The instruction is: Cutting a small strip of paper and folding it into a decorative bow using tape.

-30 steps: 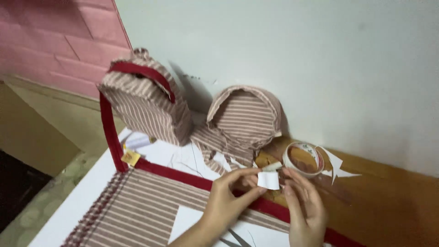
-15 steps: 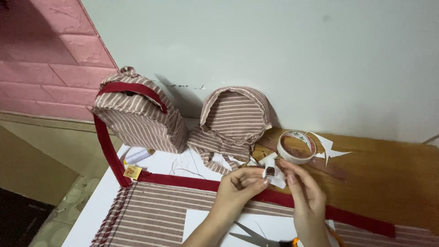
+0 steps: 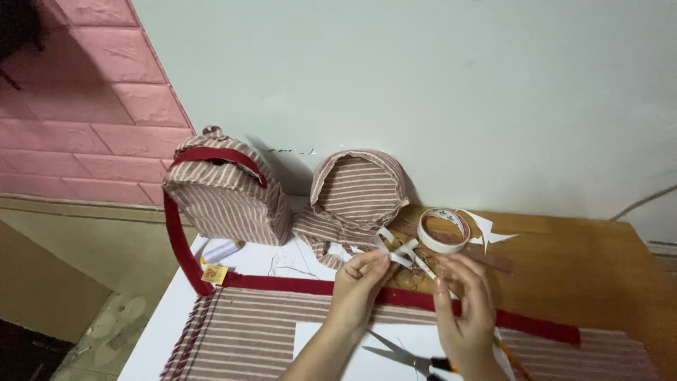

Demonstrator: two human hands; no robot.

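Now lowered from before, both hands, left hand [image 3: 356, 286] and right hand [image 3: 462, 310], pinch a white tape strip [image 3: 416, 259] above the red-edged striped fabric [image 3: 247, 331], near the tape roll [image 3: 443, 230].

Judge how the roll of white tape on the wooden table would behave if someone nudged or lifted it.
The roll of tape looks like a thin hollow ring, so it is probably light to lift. It lies flat on the wooden table, so a nudge would likely slide it, not roll it. Set on edge, its round shape could roll.
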